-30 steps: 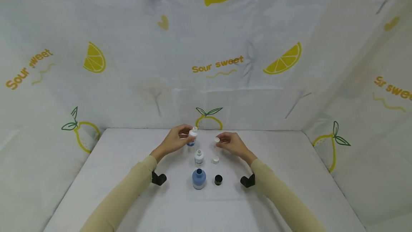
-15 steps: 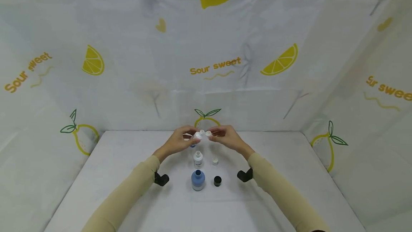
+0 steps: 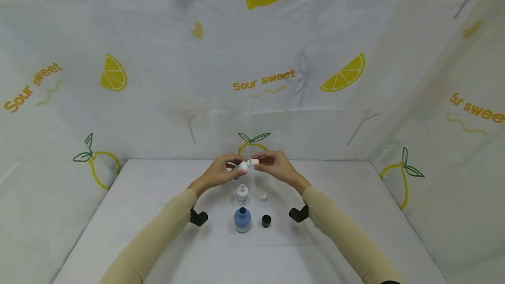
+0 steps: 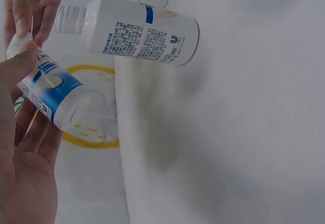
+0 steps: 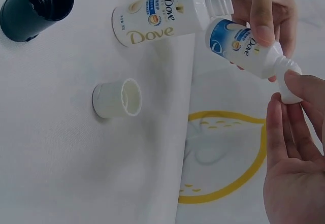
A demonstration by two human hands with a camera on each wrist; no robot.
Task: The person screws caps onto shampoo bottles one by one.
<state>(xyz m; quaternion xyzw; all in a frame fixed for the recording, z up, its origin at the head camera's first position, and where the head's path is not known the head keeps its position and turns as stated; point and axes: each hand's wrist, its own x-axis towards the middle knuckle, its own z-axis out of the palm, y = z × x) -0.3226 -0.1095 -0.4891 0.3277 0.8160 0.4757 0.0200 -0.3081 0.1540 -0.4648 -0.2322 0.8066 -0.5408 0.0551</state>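
Note:
In the head view my left hand (image 3: 218, 172) grips a small white and blue Dove bottle (image 5: 242, 46), tilted with its neck toward the right. My right hand (image 3: 279, 169) pinches a white cap (image 5: 288, 90) between thumb and fingers at the bottle's mouth. In the right wrist view the cap meets the neck at an angle; whether it is seated I cannot tell. Nearer to me a second white Dove bottle (image 3: 242, 196) stands upright without a cap, its back label showing in the left wrist view.
An uncapped blue bottle (image 3: 242, 221) stands closest to me on the white table (image 3: 339, 231). To the right of the bottles lie another white cap (image 3: 263, 197) and a black cap (image 3: 266, 221). A lemon-printed cloth (image 3: 177, 117) hangs behind the table.
My hands have come together, the left tilting the small bottle rightward and the right bringing the white cap from apart to the bottle's mouth. Things on the table have stayed put.

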